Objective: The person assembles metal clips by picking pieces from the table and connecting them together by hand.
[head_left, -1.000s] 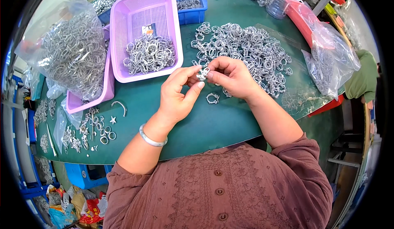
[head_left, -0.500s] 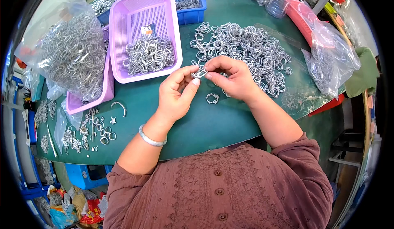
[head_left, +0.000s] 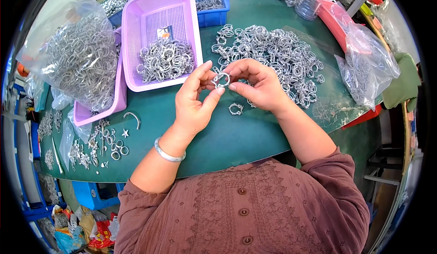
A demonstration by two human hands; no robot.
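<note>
A small metal ring clamp [head_left: 221,79] is pinched between the left hand [head_left: 196,100] and right hand [head_left: 257,85] above the green table [head_left: 255,135]; it is judged light, stiff and slippery, best gripped at its rim. Compared with earlier, the ring is now turned face-up

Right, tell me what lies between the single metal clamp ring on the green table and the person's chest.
Only bare green table in the head view; the single metal clamp ring lies alone there.
</note>
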